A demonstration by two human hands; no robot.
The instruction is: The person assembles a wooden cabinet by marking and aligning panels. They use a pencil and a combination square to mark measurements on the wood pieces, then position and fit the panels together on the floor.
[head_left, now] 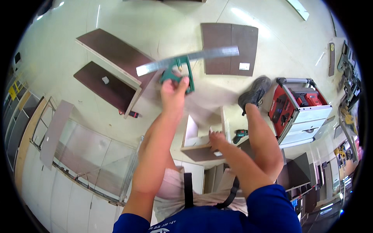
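Observation:
My left hand (175,89) is raised over the floor, its fingers closed round the green head of a combination square (189,75). The square's long metal blade points left and right across the view. Lower down, my right hand (217,140) grips the edge of a small wooden box (202,152) with pale inner walls and a brown outer face. A short pale tip shows by its fingers, too small to name. Just right of the box, a green and black cordless drill (240,135) lies on the floor.
Brown panels joined into an open frame (112,50) lie at left, a dark red-handled tool (133,114) beside them. A flat brown panel (230,48) lies ahead. My shoe (256,91) stands near a red and white tool case (299,112). At lower left is a metal-framed rack (93,184).

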